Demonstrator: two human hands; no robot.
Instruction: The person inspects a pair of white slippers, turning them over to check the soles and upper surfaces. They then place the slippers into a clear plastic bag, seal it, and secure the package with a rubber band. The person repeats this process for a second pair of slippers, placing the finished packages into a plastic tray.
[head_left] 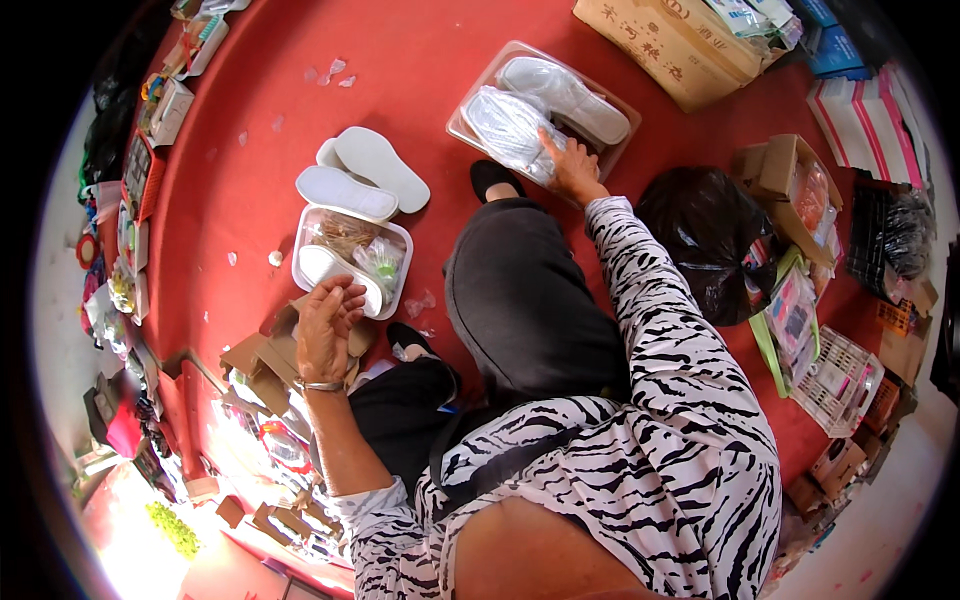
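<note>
My right hand (573,165) rests on a plastic-wrapped bundle of shoe insoles (512,125), index finger stretched along the wrap and not gripping it. The bundle lies in a clear plastic tray (468,132) beside another wrapped pair of insoles (575,98). My left hand (330,325) hovers, loosely bent and holding nothing visible, by the near edge of a white basin (402,262). Inside the basin are a white insole (340,275), a brown stringy bundle (345,237) and a clear bag with green bits (381,258). Loose white insoles (382,165) overlap at its far rim.
A cardboard box (680,50) stands at the far right. Right of my knee sit a black plastic bag (705,235), an open carton (795,185) and a white plastic basket (838,382). Cardboard pieces (265,350) lie near my left hand. Plastic scraps (335,70) dot the red floor (250,110).
</note>
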